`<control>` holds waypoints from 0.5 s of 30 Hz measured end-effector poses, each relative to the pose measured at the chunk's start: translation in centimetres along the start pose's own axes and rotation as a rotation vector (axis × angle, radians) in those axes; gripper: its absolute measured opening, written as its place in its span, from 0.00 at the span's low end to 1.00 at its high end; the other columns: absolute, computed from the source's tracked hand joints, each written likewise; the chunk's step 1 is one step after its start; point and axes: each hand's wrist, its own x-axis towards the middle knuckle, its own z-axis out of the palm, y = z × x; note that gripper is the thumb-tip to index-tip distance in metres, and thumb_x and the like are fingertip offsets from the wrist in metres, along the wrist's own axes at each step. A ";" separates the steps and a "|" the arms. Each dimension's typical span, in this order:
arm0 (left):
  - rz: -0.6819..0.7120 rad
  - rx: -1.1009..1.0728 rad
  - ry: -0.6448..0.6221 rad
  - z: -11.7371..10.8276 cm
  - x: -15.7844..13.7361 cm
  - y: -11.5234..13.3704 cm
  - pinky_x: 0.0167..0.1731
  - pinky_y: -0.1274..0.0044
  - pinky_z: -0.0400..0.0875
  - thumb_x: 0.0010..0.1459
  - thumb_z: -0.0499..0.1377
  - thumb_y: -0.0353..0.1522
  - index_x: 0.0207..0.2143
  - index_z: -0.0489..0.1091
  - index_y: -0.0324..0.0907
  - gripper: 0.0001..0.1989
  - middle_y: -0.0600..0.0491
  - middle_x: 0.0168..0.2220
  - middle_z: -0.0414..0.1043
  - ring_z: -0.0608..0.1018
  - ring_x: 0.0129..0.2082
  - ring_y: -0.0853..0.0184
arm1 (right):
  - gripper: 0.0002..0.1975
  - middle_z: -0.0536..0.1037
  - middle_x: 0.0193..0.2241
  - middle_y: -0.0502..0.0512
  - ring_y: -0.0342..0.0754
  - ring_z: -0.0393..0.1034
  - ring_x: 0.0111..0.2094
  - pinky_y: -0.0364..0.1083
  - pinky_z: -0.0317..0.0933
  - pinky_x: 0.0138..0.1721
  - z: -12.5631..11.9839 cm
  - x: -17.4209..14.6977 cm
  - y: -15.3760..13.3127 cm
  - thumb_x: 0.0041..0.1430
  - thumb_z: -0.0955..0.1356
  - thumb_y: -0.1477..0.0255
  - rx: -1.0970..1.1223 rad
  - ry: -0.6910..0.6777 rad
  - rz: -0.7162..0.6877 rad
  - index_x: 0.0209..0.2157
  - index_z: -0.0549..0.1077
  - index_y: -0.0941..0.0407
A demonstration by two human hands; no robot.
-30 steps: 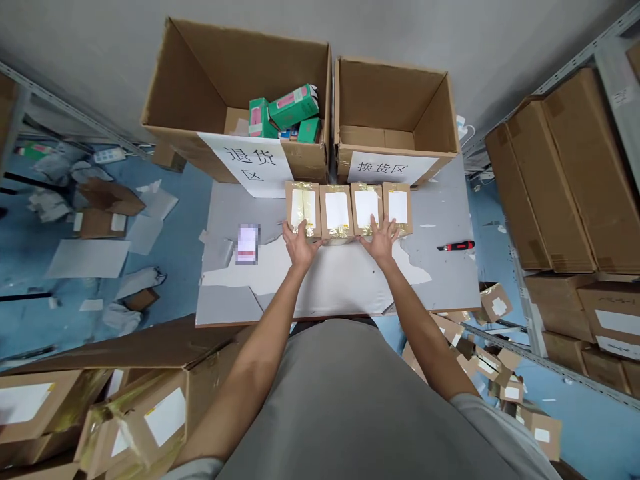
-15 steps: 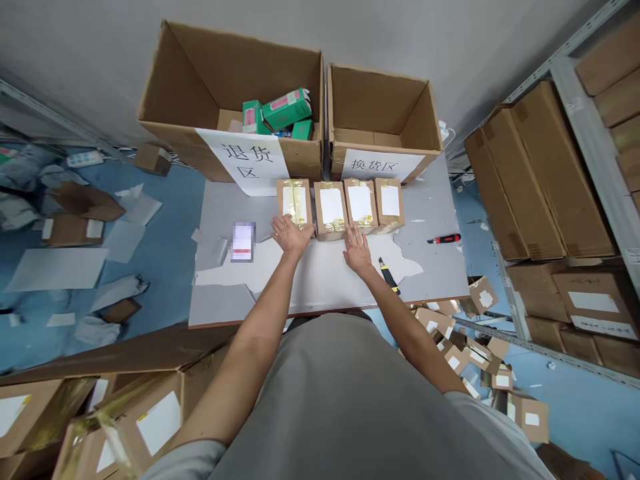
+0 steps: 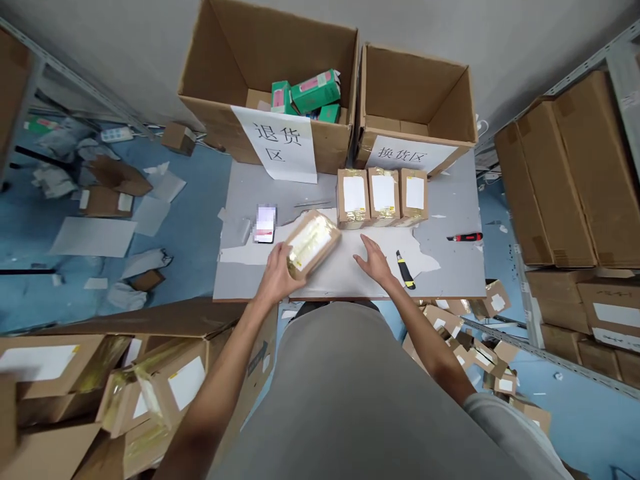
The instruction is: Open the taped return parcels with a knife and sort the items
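Observation:
My left hand (image 3: 278, 273) grips the near-left end of a small taped cardboard box (image 3: 314, 244), which is turned at a slant over the table. A white label under shiny tape shows on its top. To the right, my right hand (image 3: 374, 260) has its fingers apart and holds nothing. Three more small labelled boxes (image 3: 384, 193) stand in a row beyond it, apart from the fingers. A black and yellow utility knife (image 3: 405, 270) lies just right of my right hand.
Two large open cartons with paper signs stand at the back; the left carton (image 3: 215, 120) holds green boxes (image 3: 315, 91), beside the right carton (image 3: 420, 87). A phone (image 3: 265, 223) and a red utility knife (image 3: 465, 237) lie on the table (image 3: 235, 283). Boxes fill a bin (image 3: 165, 313) at lower left.
My left hand has taken the leftmost small box out of the row, drawn it nearer and turned it. My right hand has come away from the other boxes. The view has shifted.

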 end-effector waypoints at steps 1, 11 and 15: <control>0.050 -0.004 -0.077 0.4 -1.4 -0.3 0.79 0.53 0.63 0.48 0.73 0.34 0.75 0.58 0.44 0.53 0.34 0.78 0.56 0.62 0.80 0.38 | 0.42 0.66 0.79 0.66 0.63 0.60 0.80 0.64 0.56 0.81 0.8 -1.0 0.3 0.71 0.69 0.65 0.047 -0.028 0.008 0.82 0.59 0.58; 0.189 -0.199 -0.180 8.1 -2.9 -2.0 0.81 0.43 0.48 0.52 0.70 0.27 0.85 0.40 0.43 0.64 0.32 0.86 0.34 0.39 0.86 0.37 | 0.45 0.78 0.71 0.65 0.66 0.77 0.68 0.64 0.76 0.65 8.2 -9.0 5.0 0.59 0.77 0.66 0.561 -0.027 0.374 0.77 0.69 0.53; -0.158 -0.340 -0.106 10.6 -4.0 -5.6 0.79 0.49 0.59 0.52 0.73 0.33 0.85 0.37 0.38 0.67 0.27 0.85 0.42 0.55 0.84 0.37 | 0.49 0.73 0.75 0.66 0.69 0.70 0.73 0.67 0.70 0.69 9.9 -8.8 5.5 0.55 0.80 0.61 0.679 0.070 0.446 0.77 0.69 0.50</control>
